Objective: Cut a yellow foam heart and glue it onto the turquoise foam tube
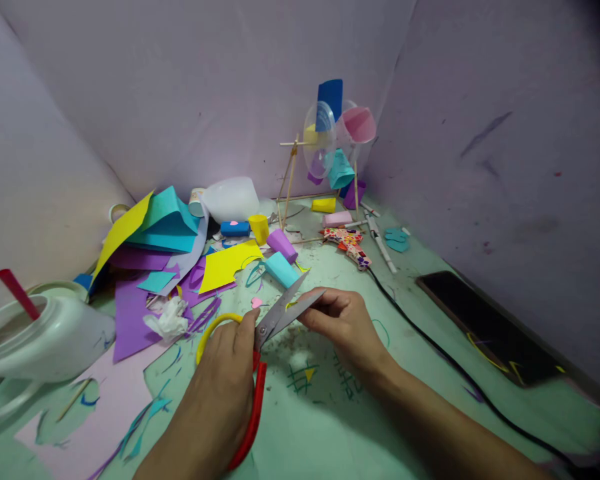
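Observation:
My left hand [225, 373] is wrapped round the scissors [275, 320], which have one yellow and one red handle. Their blades stand apart and point away to the upper right. A small piece of yellow paper [291, 305] shows between the blades, mostly hidden behind the near one. The fingers of my right hand [343, 327] pinch together right beside it and seem to hold its edge. Just beyond the blades lies a rolled light-blue paper cup [281, 269], with a purple paper cup [282, 245] behind it. A tiny pink heart [257, 303] lies near my left thumb.
Coloured paper sheets [150, 233] and scraps pile up at the left, near a white jug [40, 340]. At the back stands a stick frame with a plastic wheel [320, 140] carrying paper cups. A patterned glue gun [347, 245], its cord and a phone [480, 327] lie right.

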{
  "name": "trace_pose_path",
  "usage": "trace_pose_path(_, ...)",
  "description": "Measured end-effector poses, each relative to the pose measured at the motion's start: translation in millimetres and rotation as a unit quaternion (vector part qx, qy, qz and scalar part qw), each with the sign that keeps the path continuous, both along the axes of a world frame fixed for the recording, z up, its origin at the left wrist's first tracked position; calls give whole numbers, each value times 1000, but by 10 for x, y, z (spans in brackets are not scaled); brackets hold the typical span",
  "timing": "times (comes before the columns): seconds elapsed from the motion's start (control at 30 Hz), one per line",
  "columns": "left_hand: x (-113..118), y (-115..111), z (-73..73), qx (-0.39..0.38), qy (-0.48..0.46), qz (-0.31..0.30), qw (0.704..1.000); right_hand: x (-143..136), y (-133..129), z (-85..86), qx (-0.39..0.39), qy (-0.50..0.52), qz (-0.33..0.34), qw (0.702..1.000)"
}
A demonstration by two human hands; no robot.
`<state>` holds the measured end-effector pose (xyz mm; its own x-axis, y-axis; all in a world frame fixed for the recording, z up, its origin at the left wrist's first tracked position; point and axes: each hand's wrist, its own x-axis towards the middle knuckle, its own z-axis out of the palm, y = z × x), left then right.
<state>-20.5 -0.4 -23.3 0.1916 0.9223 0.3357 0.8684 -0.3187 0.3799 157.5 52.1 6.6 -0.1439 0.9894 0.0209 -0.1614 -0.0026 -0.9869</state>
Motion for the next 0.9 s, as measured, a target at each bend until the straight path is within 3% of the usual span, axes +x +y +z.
trace_pose_path(0.43,-7,15,24,-29,59,16,998,-1,6,-29,20,5,4,1000)
trace_pose_path(0.63,26,7,106,-39,44,3,998,8,7,-48,29,3,13,999)
trace_pose_path(0.9,6,19,78,-45,38,-8,998,2,-4,6,20,-5,35,999)
